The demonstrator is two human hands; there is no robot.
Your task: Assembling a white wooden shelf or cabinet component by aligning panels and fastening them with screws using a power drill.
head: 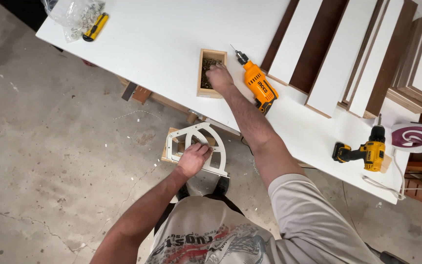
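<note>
right hand [219,77]: fingers curled into small wooden box [211,73] of screws, on white surface [162,44]
left hand [193,159]: closed around white curved frame [199,146], below surface edge, over concrete floor [50,146]
orange drill [257,84]: just right of right hand
yellow drill [367,152]: far right
boards [348,54]: beyond right hand
utility knife [95,27], bag [74,14]: far left corner

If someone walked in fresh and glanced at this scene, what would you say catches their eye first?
Most likely the bright orange drill lying on the white table, right beside the small wooden box into which the right hand reaches. Below the table edge, the left hand grips a white curved frame over the concrete floor. To the right, a yellow cordless drill lies near a row of white-and-brown panels.
</note>
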